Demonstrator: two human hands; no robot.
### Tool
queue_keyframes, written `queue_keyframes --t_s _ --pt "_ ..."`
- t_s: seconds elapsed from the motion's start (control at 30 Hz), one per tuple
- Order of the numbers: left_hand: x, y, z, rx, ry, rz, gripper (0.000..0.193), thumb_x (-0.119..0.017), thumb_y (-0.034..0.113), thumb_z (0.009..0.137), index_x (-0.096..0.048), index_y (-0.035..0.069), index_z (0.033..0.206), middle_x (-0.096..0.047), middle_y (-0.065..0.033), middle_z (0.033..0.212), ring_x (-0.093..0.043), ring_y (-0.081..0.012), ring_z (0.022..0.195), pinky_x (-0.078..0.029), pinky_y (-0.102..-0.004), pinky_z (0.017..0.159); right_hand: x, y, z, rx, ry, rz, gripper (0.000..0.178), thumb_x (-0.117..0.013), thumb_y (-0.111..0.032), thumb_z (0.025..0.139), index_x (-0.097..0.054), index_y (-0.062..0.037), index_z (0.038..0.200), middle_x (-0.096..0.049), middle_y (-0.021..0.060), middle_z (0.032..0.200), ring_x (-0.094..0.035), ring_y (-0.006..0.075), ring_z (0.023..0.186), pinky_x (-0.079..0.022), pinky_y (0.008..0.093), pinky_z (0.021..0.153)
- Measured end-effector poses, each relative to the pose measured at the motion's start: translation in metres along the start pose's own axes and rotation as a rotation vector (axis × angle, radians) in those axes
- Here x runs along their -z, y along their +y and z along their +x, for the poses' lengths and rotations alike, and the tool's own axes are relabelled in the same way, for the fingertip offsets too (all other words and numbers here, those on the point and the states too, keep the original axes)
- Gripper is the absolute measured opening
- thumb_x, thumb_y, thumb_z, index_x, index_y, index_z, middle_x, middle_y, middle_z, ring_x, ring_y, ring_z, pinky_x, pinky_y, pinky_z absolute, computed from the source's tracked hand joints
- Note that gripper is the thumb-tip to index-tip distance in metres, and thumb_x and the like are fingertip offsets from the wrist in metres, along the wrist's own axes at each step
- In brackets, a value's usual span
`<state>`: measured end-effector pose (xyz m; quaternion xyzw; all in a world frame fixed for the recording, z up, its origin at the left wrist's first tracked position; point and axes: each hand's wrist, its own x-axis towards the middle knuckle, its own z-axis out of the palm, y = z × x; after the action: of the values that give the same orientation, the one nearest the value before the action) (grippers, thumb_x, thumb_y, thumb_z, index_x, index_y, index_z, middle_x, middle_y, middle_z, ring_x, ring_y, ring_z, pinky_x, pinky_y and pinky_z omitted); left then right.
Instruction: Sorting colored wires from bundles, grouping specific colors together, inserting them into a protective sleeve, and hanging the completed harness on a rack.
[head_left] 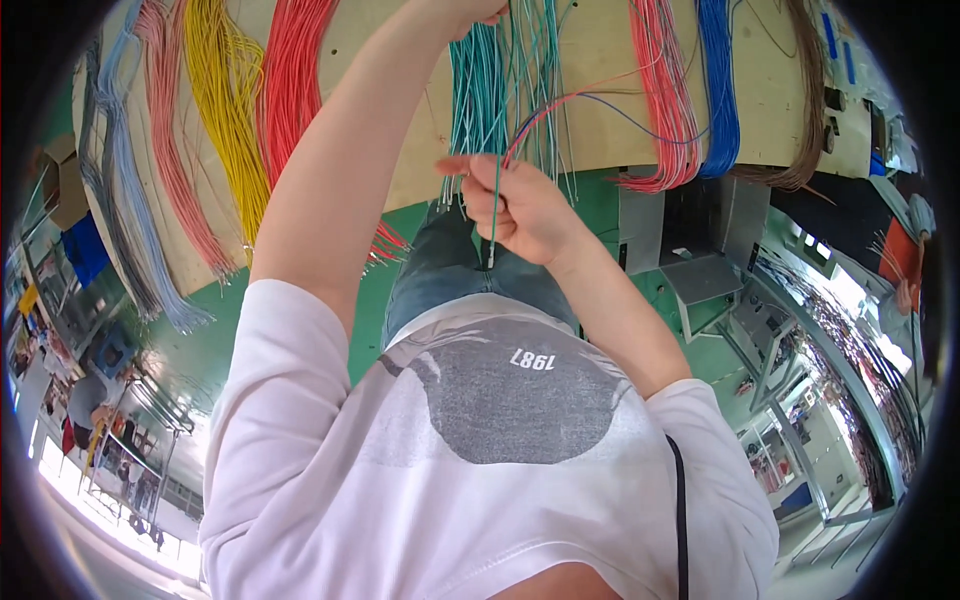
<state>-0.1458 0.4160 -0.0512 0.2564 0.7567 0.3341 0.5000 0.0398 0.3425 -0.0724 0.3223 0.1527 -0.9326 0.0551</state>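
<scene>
At the top edge, my left hand (468,9) reaches over a bundle of teal-green wires (478,90); most of its fingers are cut off by the frame. My right hand (538,215) is closed near the table's front edge, just below that bundle, with a few thin wires in its fingers. A green wire (497,205) passes down across this hand, its tip hanging below. From the same hand, red and blue wires (546,108) curve up and to the right. One outstretched finger of the right hand is blurred.
The pale table (412,140) also carries red (292,90), yellow (222,100), pink (175,170) and light-blue wire bundles (130,190) on the left. Pink-red (662,100), blue (719,90) and brown bundles (808,95) lie on the right. A metal frame (765,390) stands at right.
</scene>
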Motion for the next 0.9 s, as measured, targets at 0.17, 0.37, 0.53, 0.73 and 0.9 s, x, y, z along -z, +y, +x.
queue_keyframes --t_s 0.17,0.37,0.53,0.73,0.9 --pt "-0.005 -0.004 0.010 -0.001 0.019 -0.041 0.024 -0.048 0.020 0.083 -0.053 -0.001 0.073 -0.047 -0.0076 0.056 -0.041 -0.0152 0.048 -0.033 -0.0305 0.045 0.008 -0.001 -0.004 -0.047 -0.121 0.281 0.041 -0.036 -0.037 0.088 -0.051 -0.0007 0.099 -0.027 -0.0051 0.054 -0.023 0.0035 0.045 -0.017 0.0187 0.038" --pt "-0.037 -0.036 0.003 -0.367 0.516 0.143 0.016 -0.052 0.016 0.079 -0.055 0.000 0.077 -0.049 -0.0076 0.058 -0.044 -0.0157 0.050 -0.038 -0.0298 0.049 0.014 0.010 -0.016 0.042 0.045 -0.281 0.033 -0.039 -0.030 0.088 -0.051 -0.0047 0.072 -0.033 -0.0018 0.054 -0.028 0.0072 0.044 -0.022 0.0204 0.039" --pt "-0.070 -0.143 -0.105 -0.259 0.548 -0.110 0.018 -0.053 0.015 0.078 -0.054 -0.002 0.081 -0.056 -0.0109 0.072 -0.054 -0.0158 0.066 -0.043 -0.0288 0.060 0.028 -0.021 -0.009 0.254 0.482 -0.353 0.021 -0.044 -0.024 0.086 -0.049 -0.0062 0.075 -0.034 -0.0039 0.053 -0.029 0.0038 0.042 -0.020 0.0193 0.035" --pt "0.012 -0.242 -0.171 -0.099 1.075 0.467 0.018 -0.056 0.014 0.076 -0.053 -0.001 0.087 -0.053 -0.0140 0.083 -0.052 -0.0271 0.074 -0.041 -0.0342 0.070 -0.025 0.068 -0.005 -0.280 0.117 -0.327 0.041 -0.037 -0.043 0.085 -0.040 -0.0122 0.059 -0.028 -0.0052 0.046 -0.022 0.0051 0.036 -0.014 0.0213 0.032" --pt "0.036 -0.273 -0.164 0.100 0.815 0.491 0.019 -0.058 0.015 0.074 -0.054 0.000 0.085 -0.056 -0.0159 0.078 -0.054 -0.0299 0.073 -0.043 -0.0367 0.065 -0.035 0.121 0.022 -0.586 0.030 -0.380 0.045 -0.033 -0.047 0.086 -0.038 -0.0127 0.057 -0.026 -0.0044 0.043 -0.017 0.0057 0.034 -0.011 0.0226 0.032"
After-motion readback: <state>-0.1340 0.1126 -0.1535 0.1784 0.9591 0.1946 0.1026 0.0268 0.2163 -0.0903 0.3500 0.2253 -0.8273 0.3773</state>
